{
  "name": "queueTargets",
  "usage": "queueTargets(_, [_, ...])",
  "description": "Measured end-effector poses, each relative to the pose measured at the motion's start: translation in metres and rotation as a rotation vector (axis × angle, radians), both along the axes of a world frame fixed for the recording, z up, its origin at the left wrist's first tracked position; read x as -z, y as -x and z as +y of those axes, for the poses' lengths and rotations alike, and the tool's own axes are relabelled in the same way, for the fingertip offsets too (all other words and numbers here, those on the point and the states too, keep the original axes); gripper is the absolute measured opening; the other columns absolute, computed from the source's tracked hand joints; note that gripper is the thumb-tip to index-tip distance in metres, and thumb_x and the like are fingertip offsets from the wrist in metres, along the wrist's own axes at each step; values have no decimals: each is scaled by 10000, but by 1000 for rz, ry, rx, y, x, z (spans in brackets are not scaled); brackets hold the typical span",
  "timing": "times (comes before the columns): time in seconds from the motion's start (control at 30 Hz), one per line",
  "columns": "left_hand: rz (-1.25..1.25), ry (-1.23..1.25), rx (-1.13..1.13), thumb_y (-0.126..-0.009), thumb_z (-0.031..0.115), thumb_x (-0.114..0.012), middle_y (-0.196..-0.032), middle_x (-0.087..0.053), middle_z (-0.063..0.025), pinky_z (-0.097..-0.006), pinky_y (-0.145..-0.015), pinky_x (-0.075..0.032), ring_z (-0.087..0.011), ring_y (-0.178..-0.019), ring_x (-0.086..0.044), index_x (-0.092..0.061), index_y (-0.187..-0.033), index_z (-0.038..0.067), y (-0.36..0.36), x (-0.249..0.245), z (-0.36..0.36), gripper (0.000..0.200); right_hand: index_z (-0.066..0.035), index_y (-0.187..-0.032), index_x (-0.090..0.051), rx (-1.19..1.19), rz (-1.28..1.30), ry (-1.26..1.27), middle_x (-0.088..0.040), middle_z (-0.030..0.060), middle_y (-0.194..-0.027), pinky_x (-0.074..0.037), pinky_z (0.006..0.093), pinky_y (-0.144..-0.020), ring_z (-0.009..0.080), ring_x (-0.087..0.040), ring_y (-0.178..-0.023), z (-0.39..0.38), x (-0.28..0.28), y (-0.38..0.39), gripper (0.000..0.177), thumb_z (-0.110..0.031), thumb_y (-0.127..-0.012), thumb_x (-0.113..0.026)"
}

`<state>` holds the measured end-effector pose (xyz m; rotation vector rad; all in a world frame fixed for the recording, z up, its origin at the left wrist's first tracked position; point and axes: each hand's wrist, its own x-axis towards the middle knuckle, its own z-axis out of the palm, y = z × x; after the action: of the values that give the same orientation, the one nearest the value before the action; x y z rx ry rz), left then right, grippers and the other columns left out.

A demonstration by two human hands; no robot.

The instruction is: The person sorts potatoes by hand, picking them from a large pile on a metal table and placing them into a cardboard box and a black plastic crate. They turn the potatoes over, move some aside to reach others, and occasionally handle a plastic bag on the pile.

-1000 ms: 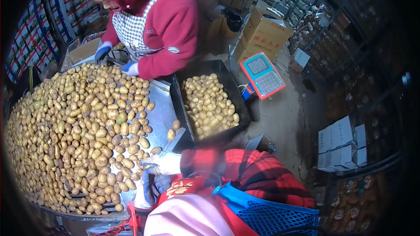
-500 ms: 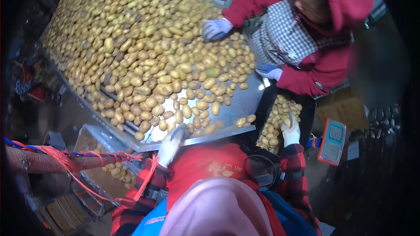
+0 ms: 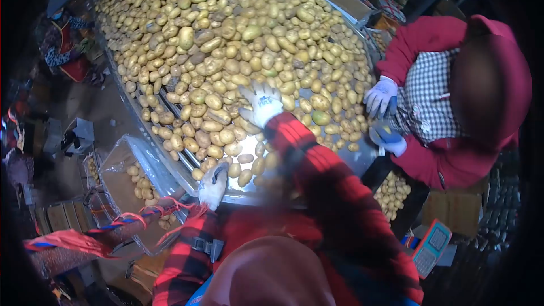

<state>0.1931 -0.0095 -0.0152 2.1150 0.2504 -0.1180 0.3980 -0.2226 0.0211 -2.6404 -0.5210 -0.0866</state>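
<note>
A large heap of potatoes covers the metal sorting table. My right hand, in a white glove, reaches over the heap's front part with fingers spread, touching potatoes. At the table's front edge is my left hand, in a white glove with a grey-coated palm. Its fingers are curled beside the nearest potatoes, and whatever they may hold is hidden. My right sleeve hides part of the table front.
Opposite, at right, a co-worker's gloved hands are close together, one with a potato. A dark bin of potatoes stands below them, near a red-edged scale. A plastic-lined box and a tape-wrapped pole are at left.
My right hand has left the potato bin and moved across onto the heap. My left hand stays near the table edge, now with curled fingers. The co-worker's hands have come together.
</note>
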Motion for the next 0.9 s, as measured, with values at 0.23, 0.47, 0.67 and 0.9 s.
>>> queueTargets(0.23, [-493, -309, -129, -937, 121, -617, -1283, -631, -190, -456, -1055, -438, -372, -1221, -573, -672, -1246, 70, -38, -37, -14, 318, -316, -1269, -677, -3, -71, 8, -379, 169, -1540, -308, 641, -1065, 484, -351, -1356, 46, 33, 63, 449, -445, -839, -677])
queueTargets(0.47, [-405, -658, 262, -889, 287, -670, -1445, -528, -119, -625, -1172, -228, -431, -1416, -362, -675, -1278, 202, -98, -25, -29, 398, -204, -1144, -733, -448, -38, -52, -493, 165, -1470, -448, 543, -959, 406, -483, -1287, -8, -12, 128, 350, -365, -837, -683])
queueTargets(0.67, [-419, -582, 281, -824, 169, -696, -1400, -551, -110, -611, -1118, -316, -434, -1341, -452, -672, -1258, 160, -70, -28, -43, 435, -60, -1252, -654, -71, -145, -593, -608, 240, -1307, -533, 453, -890, 399, -642, -1056, -8, -23, -1, 377, -172, -892, -660])
queueTargets(0.9, [-305, -178, 95, -861, 73, -661, -1349, -614, -131, -565, -1117, -345, -420, -1317, -496, -727, -1135, 104, -54, -57, -49, 284, -217, -1275, -659, -22, 125, -94, -643, 170, -1218, -521, 473, -934, 374, -642, -1101, 55, -19, -170, 379, -266, -912, -564])
